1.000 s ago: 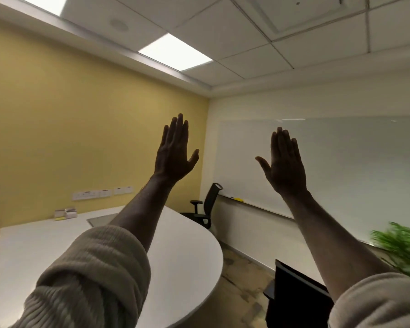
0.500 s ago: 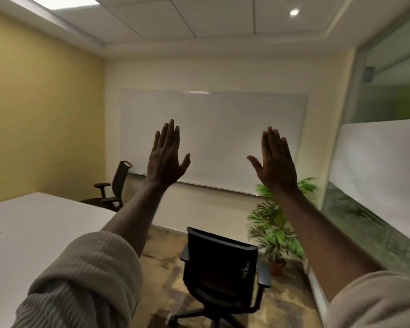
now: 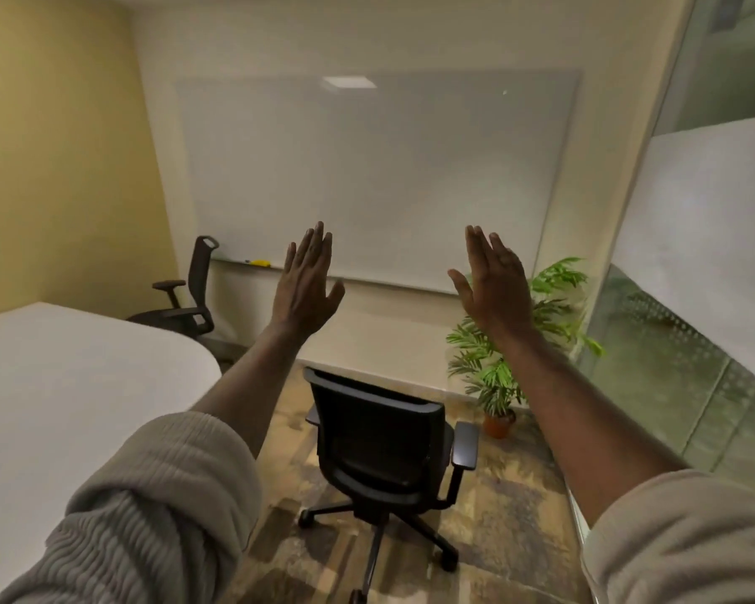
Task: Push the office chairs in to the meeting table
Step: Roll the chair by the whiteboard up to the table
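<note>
The nearer office chair (image 3: 380,446) stands on the patterned floor (image 3: 511,516), apart from the white tabletop (image 3: 75,385) at the left, with a gap of floor between them. Its black backrest faces the camera, so the seat points away, toward the whiteboard (image 3: 367,180) on the far wall; the backrest's long axis runs left to right. A second office chair (image 3: 184,294) sits beyond the tabletop's curved far edge, near the yellow wall, seen side-on with its back to the right; whether it touches the tabletop is hard to tell from here. No readable label or writing shows on either chair or on the board.

The left hand (image 3: 308,281) and right hand (image 3: 493,285) are raised in mid-air above the nearer chair, fingers straight and spread flat, palms facing forward, holding and touching nothing. A potted plant (image 3: 497,364) stands in the right corner by the glass wall.
</note>
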Motion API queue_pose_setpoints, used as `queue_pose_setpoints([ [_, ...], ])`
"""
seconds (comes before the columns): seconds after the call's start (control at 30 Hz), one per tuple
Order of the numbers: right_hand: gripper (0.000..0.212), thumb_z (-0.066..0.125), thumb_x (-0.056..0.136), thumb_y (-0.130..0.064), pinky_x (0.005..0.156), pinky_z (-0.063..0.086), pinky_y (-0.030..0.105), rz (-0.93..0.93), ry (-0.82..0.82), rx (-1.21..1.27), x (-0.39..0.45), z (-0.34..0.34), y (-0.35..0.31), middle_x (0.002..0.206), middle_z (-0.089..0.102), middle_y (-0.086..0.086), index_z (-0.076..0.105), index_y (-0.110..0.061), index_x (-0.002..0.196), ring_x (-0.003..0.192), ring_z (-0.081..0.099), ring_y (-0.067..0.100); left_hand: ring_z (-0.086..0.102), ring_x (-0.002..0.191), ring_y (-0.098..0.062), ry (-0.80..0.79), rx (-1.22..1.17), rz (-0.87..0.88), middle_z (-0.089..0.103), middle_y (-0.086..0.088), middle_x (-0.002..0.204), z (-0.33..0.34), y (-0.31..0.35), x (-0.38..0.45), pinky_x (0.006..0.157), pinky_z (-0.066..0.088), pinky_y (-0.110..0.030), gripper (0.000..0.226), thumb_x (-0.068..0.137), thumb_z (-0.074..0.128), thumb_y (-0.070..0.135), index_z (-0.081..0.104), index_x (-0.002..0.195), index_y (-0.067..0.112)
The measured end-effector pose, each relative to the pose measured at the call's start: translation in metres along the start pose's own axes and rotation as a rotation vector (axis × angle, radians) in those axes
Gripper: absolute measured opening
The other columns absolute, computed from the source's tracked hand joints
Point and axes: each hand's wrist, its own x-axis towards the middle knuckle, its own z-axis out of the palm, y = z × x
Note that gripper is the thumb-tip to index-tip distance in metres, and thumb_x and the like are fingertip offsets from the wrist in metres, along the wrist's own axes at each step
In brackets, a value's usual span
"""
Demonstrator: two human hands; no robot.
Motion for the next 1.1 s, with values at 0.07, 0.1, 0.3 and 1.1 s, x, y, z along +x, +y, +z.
queue_pose_setpoints([
  [0.07, 0.07, 0.053, 0.1, -0.036, 0.109, 0.038, 0.051, 0.05, -0.056, 0.07, -0.023, 0.034, -0.001, 0.153, 0.043, 0.021, 0.024, -0.007, 0.156, 0.138, 0.042, 0.04, 0.009, 0.156, -0.029, -0.064, 0.008, -0.046, 0.009, -0.016, 0.168, 0.027, -0.012, -0.02, 0.126, 0.012, -0.047, 0.076, 0.098, 0.057, 0.026, 0.018, 0.159, 0.002],
  [0.1, 0.072, 0.058, 0.097, -0.033, 0.106, 0.041, 0.051, 0.066, -0.084, 0.093, -0.037, 0.048, -0.003, 0.148, 0.048, 0.024, 0.026, -0.005, 0.155, 0.133, 0.048, 0.041, 0.011, 0.155, -0.029, -0.1, 0.005, -0.068, 0.011, -0.016, 0.168, 0.04, -0.018, -0.031, 0.126, 0.012, -0.047, 0.076, 0.098, 0.057, 0.025, 0.018, 0.159, 0.002],
  [0.3, 0.07, 0.067, 0.094, -0.028, 0.095, 0.053, 0.043, 0.149, -0.373, 0.169, -0.123, 0.129, -0.024, 0.131, 0.062, 0.02, 0.034, -0.006, 0.152, 0.112, 0.064, 0.033, 0.026, 0.152, -0.028, -0.379, -0.03, -0.169, 0.023, -0.012, 0.166, 0.124, -0.039, -0.094, 0.123, 0.019, -0.045, 0.071, 0.099, 0.058, 0.028, 0.025, 0.158, 0.009],
  [1.1, 0.019, 0.058, 0.089, -0.035, 0.076, 0.046, 0.036, 0.298, -0.976, 0.043, -0.15, 0.336, -0.056, 0.096, 0.068, 0.002, 0.059, -0.02, 0.101, 0.091, 0.063, 0.025, 0.066, 0.085, -0.02, -1.214, 0.149, 0.059, 0.07, 0.002, 0.095, 0.345, -0.169, -0.08, 0.075, 0.056, -0.035, 0.013, 0.084, 0.056, 0.028, 0.065, 0.093, 0.023],
])
